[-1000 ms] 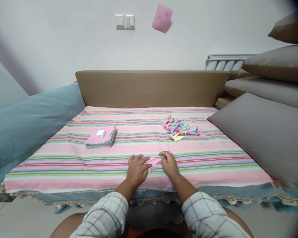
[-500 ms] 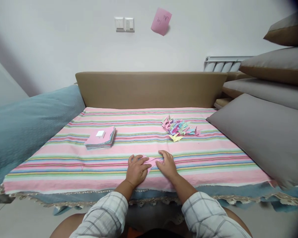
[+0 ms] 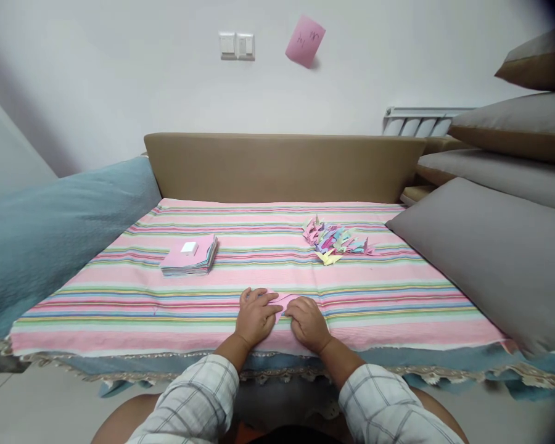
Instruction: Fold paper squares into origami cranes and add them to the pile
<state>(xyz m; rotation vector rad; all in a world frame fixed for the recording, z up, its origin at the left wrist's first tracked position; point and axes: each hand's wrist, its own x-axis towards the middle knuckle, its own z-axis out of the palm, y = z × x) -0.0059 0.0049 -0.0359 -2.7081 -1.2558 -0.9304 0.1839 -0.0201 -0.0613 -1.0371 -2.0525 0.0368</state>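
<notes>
A folded piece of pink paper [image 3: 283, 300] lies on the striped cloth between my two hands. My left hand [image 3: 255, 317] presses on its left side, fingers bent over it and holding it against the cloth. On the paper's right side, my right hand [image 3: 308, 322] has its fingers curled and pinched at the lower edge. Both hands cover much of the paper, so its full shape is hidden. Beyond my right hand sits a heap of small folded paper cranes [image 3: 335, 239] in several colours, a yellow one nearest.
A stack of coloured paper sheets [image 3: 189, 259] with a small white block [image 3: 189, 248] on top lies at the left. Grey cushions [image 3: 494, 253] pile up on the right. A brown backrest [image 3: 282, 166] stands behind the striped cloth [image 3: 250, 216], a blue-covered armrest [image 3: 69, 228] at left.
My right hand has curled its fingers in and shifted a little toward me and left along the paper. My left hand stays pressed on it. The view has shifted slightly.
</notes>
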